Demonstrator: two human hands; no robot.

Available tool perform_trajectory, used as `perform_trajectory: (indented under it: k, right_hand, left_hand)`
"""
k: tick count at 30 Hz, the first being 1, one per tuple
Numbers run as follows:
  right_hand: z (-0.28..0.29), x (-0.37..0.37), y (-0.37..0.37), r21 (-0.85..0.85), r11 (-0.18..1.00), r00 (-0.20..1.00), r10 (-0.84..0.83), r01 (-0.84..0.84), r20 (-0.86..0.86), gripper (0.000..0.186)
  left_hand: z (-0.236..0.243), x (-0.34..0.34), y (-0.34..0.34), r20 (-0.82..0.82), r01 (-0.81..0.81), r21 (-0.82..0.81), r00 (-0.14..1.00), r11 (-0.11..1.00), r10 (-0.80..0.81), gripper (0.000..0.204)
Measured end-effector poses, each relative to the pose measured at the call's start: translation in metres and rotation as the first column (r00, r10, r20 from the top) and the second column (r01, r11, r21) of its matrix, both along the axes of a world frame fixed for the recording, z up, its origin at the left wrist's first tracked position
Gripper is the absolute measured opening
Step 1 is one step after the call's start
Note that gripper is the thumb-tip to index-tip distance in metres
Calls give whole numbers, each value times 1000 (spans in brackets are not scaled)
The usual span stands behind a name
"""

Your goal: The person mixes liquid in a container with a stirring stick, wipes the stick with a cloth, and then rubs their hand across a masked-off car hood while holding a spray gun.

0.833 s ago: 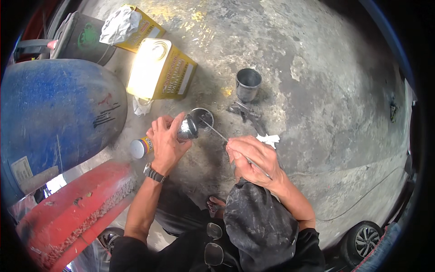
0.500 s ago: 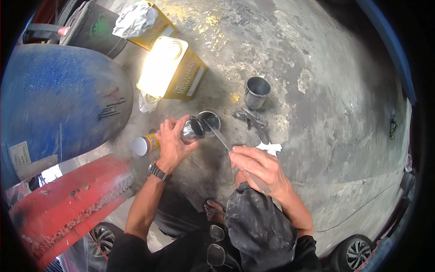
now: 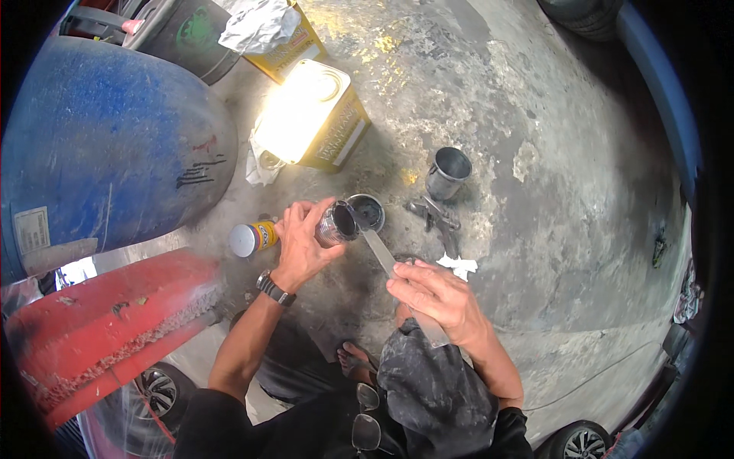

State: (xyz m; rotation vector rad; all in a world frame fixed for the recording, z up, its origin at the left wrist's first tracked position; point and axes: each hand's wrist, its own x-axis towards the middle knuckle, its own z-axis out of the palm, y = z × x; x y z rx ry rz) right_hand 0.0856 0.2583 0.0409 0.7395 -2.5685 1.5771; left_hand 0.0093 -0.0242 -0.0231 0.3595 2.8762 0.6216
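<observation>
The tin point(image 3: 336, 222) was tilted beside the cup point(image 3: 380, 208).
Left fingers point(image 3: 317, 216) curled round the tin, right fingers point(image 3: 417, 275) pinched a strip point(image 3: 380, 252); dark contents point(image 3: 369, 214) already lay in the cup, neither held thing yet set down.

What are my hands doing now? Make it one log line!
left hand: holding tilted can | right hand: holding strip, tip near can | pot: beside can | gun: on floor

Held can point(image 3: 336, 222) — too dark inside, seemingly, for detail
</observation>
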Motion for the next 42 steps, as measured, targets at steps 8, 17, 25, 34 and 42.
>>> perform_trajectory:
  k: [8,17,25,34,42]
  right_hand:
    - [13,3,5,66,997,996,40,-46,85,33]
    - [31,-10,10,110,991,987,66,-83,148,32]
    - [15,-18,-4,26,996,985,85,-90,148,31]
    - [-35,-48,-33,-21,995,993,-97,98,74,24]
    - [-55,-60,-51,188,980,990,-83,61,112,30]
  left_hand:
    - [-8,4,-4,10,-74,79,997,994,74,81]
    - [-10,9,-7,-46,-93,99,994,991,97,85]
    - [-14,17,-10,-95,-139,116,984,983,150,86]
    - [-86,40,-45,-215,-390,219,875,895,434,85]
    - [-56,64,-41,-76,-490,140,861,860,503,100]
